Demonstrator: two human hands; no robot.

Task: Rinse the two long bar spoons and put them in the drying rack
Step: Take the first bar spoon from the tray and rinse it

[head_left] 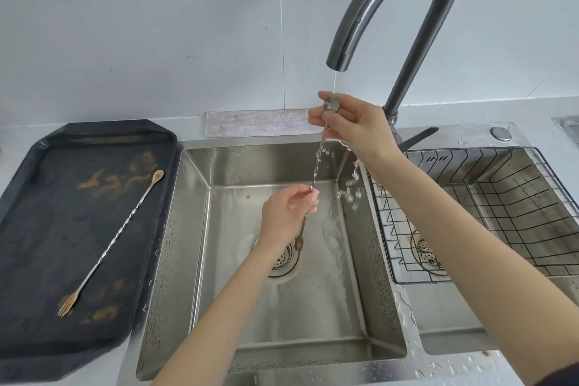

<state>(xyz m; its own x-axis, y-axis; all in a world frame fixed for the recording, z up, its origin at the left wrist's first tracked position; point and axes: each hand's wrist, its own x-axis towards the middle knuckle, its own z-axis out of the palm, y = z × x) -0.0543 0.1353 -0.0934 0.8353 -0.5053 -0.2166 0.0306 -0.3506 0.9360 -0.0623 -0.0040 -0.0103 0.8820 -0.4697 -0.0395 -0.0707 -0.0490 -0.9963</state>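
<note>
I hold one long bar spoon (317, 166) almost upright over the left sink basin (282, 307). My right hand (347, 122) pinches its bowl end right under the running faucet (376, 6). My left hand (286, 213) grips the lower shaft, and the fork tip hangs just above the drain. Water runs down the twisted shaft and splashes off to the right. The second bar spoon (112, 241) lies diagonally on the black tray (28, 323) at left, fork end nearest me. The wire drying rack (488, 216) sits in the right basin with nothing in it.
Brown stains mark the black tray. A folded grey cloth (257, 122) lies behind the sink against the wall. The faucet lever (416, 138) points right. Water drops cover the divider and the front rim of the sink.
</note>
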